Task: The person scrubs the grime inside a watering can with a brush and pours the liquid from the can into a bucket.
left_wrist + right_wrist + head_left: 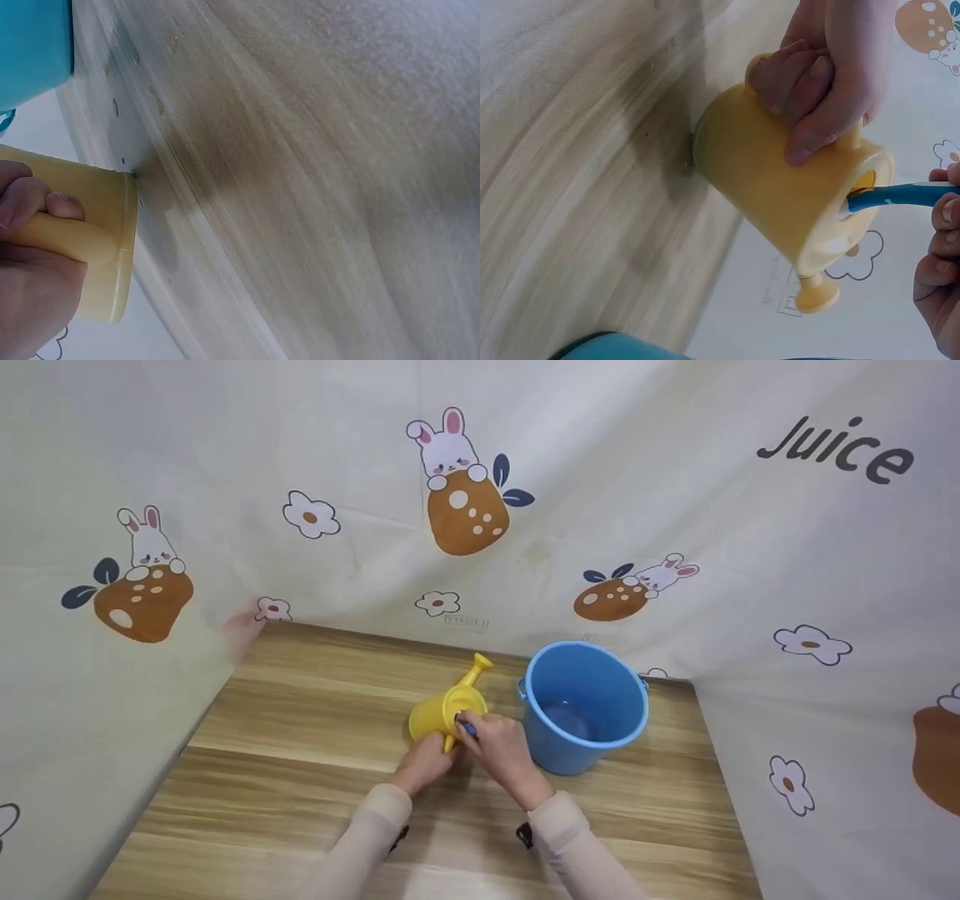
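A small yellow watering can (427,717) is tilted close over the wood-patterned floor, its sprinkler spout (481,662) pointing away from me. My left hand (426,763) grips the can's handle, fingers wrapped round it, as the left wrist view (45,225) also shows. In my right hand (504,744) is a slim blue-and-white handle like a toothbrush's (900,196), pinched between thumb and fingers. It reaches through the can's top opening (864,180), where its far end is hidden inside.
Just right of the can stands a blue bucket (556,754), with what looks like shallow water at its bottom. Water drops (115,107) dot the floor (300,802). White sheeting (360,570) printed with rabbits and flowers walls the space at the back and both sides.
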`<state>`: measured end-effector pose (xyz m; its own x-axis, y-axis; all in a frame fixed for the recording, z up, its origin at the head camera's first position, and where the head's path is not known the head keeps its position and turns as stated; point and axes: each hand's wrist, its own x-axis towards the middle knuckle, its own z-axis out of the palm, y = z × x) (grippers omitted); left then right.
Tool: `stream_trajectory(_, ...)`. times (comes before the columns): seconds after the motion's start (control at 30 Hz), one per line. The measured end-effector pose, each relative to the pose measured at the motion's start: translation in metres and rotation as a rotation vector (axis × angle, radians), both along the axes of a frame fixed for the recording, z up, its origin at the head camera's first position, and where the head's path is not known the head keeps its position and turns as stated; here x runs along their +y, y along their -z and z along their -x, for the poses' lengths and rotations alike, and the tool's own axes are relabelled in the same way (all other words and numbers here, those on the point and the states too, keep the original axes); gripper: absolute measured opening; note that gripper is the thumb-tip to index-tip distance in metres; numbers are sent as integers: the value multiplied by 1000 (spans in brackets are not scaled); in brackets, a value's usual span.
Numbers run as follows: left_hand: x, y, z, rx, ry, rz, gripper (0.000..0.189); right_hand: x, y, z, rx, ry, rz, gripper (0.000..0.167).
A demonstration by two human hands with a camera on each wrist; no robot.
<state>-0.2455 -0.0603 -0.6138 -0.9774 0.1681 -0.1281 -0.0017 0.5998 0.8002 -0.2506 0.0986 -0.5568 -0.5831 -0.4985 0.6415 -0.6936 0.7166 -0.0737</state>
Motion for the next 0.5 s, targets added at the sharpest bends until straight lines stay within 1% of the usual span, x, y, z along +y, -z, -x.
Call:
stream_trajectory(0.13,0,1,0,31,12,25,26,0,-2,-1,47,13,-19,14)
stream_trajectory(0.2,1,0,0,16,16,22,28,0,-3,0,52,20,-29,15)
stream_trajectory(0.27,1,-1,1,5,17,16,29,0,-5,0,37,28,-32,15)
stream_trajectory(0.5,1,-1,0,28,-3,32,25,-1,-6,4,-54,51,-21,16)
